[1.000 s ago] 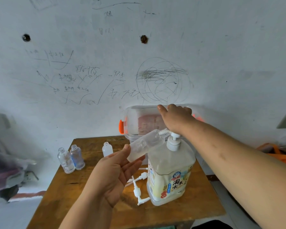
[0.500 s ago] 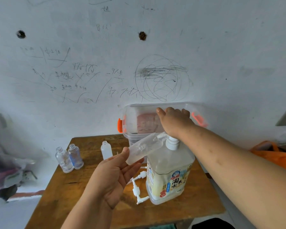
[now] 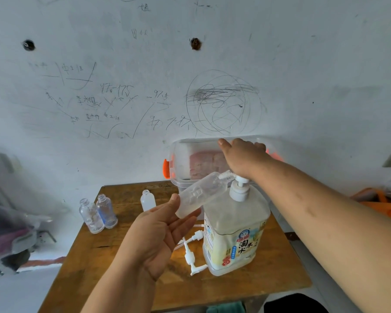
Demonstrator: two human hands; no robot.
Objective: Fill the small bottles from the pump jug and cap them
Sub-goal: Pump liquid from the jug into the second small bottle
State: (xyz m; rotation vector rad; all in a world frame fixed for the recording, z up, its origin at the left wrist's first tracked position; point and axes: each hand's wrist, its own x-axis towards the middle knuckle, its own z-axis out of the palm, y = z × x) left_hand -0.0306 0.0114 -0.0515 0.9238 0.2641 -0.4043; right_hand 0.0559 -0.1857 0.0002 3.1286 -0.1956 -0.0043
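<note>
A: What's the bottle like?
B: See-through plastic, uncapped, tipped on a slant with its mouth up against the spout of the jug. The jug stands near the right edge of the table, towards the front, with pale liquid inside.
A: And the hands?
B: The left hand pinches the bottle's base between thumb and fingers, above the table's middle. The right hand lies on the pump head, fingers loosely straight.
A: Anything different from half a second back?
B: The right hand sits slightly higher, and a bit of pump stem shows now. The bottle hasn't left the spout.
</note>
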